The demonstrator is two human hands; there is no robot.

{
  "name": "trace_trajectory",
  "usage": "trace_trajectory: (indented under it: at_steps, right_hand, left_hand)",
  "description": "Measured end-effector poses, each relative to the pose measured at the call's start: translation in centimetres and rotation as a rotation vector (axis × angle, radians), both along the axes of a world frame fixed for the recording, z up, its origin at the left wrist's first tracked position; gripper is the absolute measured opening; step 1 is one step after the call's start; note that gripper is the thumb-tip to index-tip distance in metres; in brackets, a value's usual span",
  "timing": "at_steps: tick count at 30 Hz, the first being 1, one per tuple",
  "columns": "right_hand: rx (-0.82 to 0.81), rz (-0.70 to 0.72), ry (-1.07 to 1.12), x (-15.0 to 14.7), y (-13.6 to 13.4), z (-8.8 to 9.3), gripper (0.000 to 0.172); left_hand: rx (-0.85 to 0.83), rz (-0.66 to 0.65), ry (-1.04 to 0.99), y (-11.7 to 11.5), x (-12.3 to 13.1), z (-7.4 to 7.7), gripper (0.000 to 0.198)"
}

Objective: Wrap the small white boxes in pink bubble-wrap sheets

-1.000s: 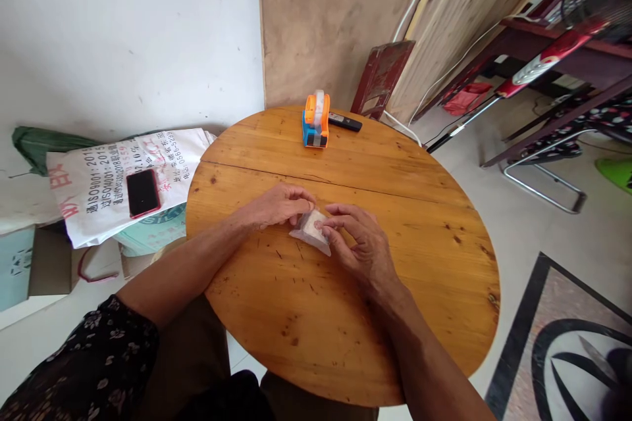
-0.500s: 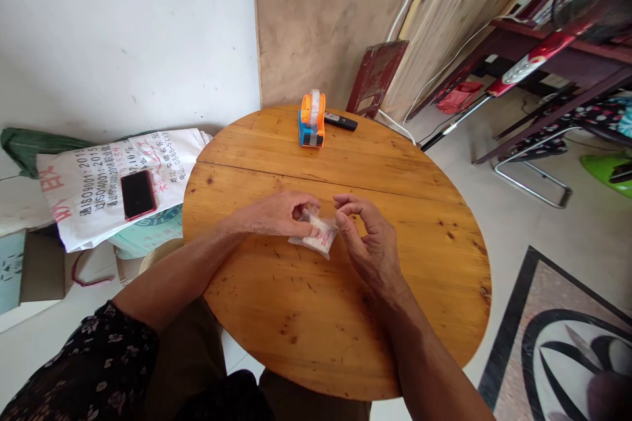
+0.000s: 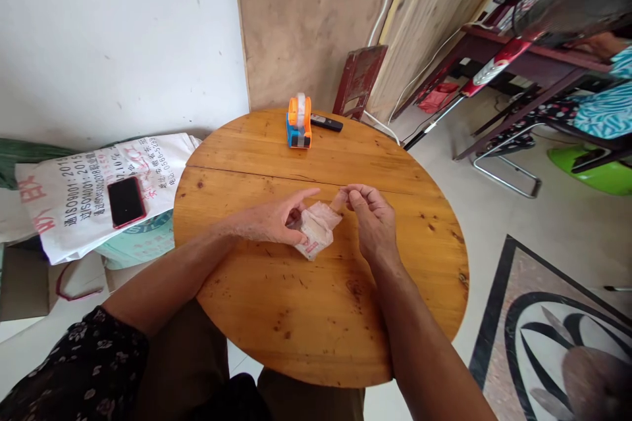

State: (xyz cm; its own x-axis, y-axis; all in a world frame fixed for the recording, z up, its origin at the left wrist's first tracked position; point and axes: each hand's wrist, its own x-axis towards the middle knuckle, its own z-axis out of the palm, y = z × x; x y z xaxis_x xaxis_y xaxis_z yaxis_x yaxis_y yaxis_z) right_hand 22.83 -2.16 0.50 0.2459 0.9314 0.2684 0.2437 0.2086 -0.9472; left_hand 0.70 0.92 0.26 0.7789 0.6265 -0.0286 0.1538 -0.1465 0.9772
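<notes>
A small clear packet (image 3: 316, 231) with pale contents lies near the middle of the round tabletop (image 3: 409, 171), held between both hands. The left hand (image 3: 266, 220) grips its left side, with the index finger stretched out above it. The right hand (image 3: 376, 223) has its fingers (image 3: 351, 194) pinched shut on the packet's far right corner. An orange tape dispenser (image 3: 299, 120) stands at the far edge.

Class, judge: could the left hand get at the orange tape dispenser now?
Probably yes: only bare table lies between the left hand and the tape dispenser, though that hand is holding a small packet.
</notes>
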Motion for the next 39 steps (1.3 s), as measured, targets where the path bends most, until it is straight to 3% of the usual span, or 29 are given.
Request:
trace_trajectory:
  at_steps: [5, 8, 12, 16, 20, 24, 28, 31, 35, 39]
  right_hand:
    - [-0.182, 0.239, 0.114, 0.7, -0.2, -0.1, 0.044]
    - [-0.234, 0.264, 0.060, 0.5, -0.1, -0.5, 0.052]
    - [-0.236, 0.229, 0.131, -0.6, 0.2, -0.9, 0.053]
    - [-0.157, 0.144, 0.200, -1.3, 0.3, -0.5, 0.037]
    - [-0.111, 0.072, 0.244, -1.1, 0.3, 0.0, 0.029]
    - [-0.108, 0.030, 0.262, -0.5, 0.6, 0.1, 0.029]
    - [-0.112, 0.024, 0.257, -0.2, 1.1, -0.6, 0.031]
    - [-0.123, 0.030, 0.232, -0.2, 1.5, -1.0, 0.034]
    - [0.027, -0.070, 0.110, -0.3, 1.0, -0.6, 0.033]
    - [0.103, -0.124, -0.073, -0.5, -0.4, 0.5, 0.017]
  left_hand:
    - [-0.061, 0.134, -0.090, 0.5, 0.3, -0.6, 0.099]
    - [-0.068, 0.166, -0.122, 0.5, 0.4, -0.4, 0.099]
    - [0.029, 0.142, -0.141, -0.2, 0.8, 0.1, 0.094]
    - [0.094, 0.069, -0.138, -0.7, 1.0, 0.4, 0.094]
    - [-0.006, 0.028, -0.192, -0.7, 0.8, 0.6, 0.096]
    - [-0.135, -0.019, -0.328, -0.6, 0.7, 1.1, 0.073]
    - [-0.193, 0.096, -0.211, -0.6, 0.6, 1.4, 0.037]
    - [-0.202, 0.140, -0.096, -0.3, 0.5, 1.0, 0.024]
    - [-0.265, 0.236, -0.055, 0.2, 0.7, 0.4, 0.024]
    - [-0.320, 0.314, -0.123, 0.2, 1.0, 0.4, 0.034]
